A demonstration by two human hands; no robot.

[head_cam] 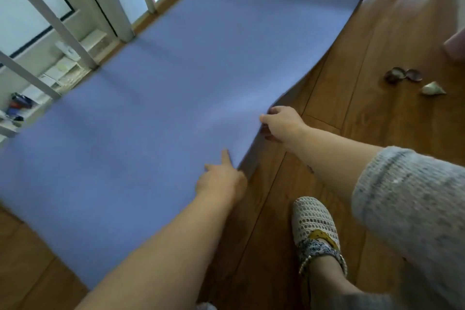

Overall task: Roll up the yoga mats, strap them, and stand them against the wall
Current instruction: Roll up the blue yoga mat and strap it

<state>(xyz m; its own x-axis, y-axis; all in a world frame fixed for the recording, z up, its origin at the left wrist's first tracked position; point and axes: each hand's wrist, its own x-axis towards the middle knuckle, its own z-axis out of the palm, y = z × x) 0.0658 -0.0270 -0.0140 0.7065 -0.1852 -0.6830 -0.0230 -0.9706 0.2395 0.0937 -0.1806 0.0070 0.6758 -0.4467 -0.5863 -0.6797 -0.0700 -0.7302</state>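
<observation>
Blue-violet yoga mat [163, 98] lies unrolled, spreading left of and beyond both your hands, long axis running away from you. Your right hand [280, 123] pinches its lifted edge. Your left hand [221, 180], nearer you, grips the same edge.

The wooden floor [352, 63] carries an unrolled blue yoga mat [163, 83], three shells [414, 75] and a slippered foot [314, 224].

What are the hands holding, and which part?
The left hand and right hand both hold the mat by its lifted side edge.
</observation>
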